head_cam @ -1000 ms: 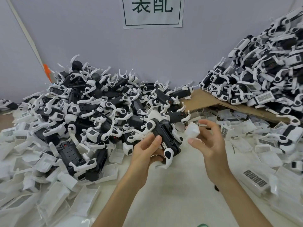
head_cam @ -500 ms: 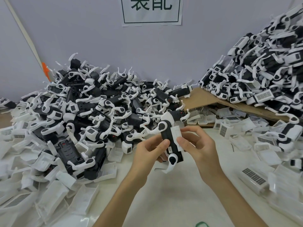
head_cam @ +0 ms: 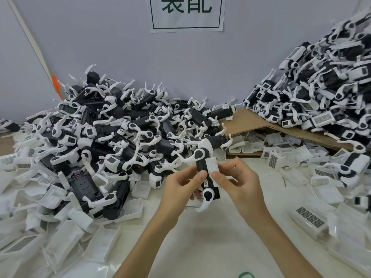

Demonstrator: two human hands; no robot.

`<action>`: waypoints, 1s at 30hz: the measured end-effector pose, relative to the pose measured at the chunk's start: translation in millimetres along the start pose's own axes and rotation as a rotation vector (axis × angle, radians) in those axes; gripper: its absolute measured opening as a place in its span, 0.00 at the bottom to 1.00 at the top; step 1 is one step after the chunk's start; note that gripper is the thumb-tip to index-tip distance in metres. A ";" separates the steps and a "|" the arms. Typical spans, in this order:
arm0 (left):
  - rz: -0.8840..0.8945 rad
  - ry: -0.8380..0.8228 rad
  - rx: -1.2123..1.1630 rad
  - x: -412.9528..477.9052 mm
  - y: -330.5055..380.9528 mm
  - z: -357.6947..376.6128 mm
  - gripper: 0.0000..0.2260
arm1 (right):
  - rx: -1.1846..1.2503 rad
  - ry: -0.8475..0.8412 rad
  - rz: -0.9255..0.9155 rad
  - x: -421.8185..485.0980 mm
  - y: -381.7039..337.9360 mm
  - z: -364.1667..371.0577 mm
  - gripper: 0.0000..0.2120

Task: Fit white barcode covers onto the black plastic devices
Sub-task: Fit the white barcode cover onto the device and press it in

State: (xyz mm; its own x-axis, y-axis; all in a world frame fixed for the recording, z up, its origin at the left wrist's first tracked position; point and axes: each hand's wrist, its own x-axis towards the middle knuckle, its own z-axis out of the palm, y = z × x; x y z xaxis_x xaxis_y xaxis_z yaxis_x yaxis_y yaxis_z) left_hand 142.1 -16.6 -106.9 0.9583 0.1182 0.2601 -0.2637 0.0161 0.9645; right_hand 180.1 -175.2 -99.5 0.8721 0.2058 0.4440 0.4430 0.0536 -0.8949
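Note:
A black plastic device [head_cam: 202,164] with white curved arms stands nearly upright above the table's middle. My left hand [head_cam: 181,187] grips its left side, thumb on the black body. A white cover [head_cam: 212,167] lies against the device's front face. My right hand [head_cam: 241,183] holds the device from the right, its thumb pressing on the cover. The cover's barcode side is hidden.
A big heap of black devices [head_cam: 112,137] fills the left and centre back. A second heap [head_cam: 321,97] rises at the right on a cardboard sheet [head_cam: 253,121]. Loose white covers [head_cam: 60,237] litter the left front, and more loose covers [head_cam: 313,215] lie on the right. White table [head_cam: 200,247] in front.
My right hand brought the white cover from the air onto the device's face. The device swung from slanted to nearly upright, and both thumbs now meet on it.

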 end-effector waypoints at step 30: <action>-0.140 0.003 -0.179 0.3 3.0 8.1 0.32 | -0.092 -0.191 0.057 -8.9 7.1 13.3 0.18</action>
State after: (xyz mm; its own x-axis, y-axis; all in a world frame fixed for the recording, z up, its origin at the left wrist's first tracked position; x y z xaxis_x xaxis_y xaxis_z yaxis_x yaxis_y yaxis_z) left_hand 142.4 -24.6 -103.6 0.9867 0.1053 0.1236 -0.1435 0.2089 0.9674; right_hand 172.8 -163.7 -110.4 0.8447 0.3879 0.3688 0.4192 -0.0509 -0.9065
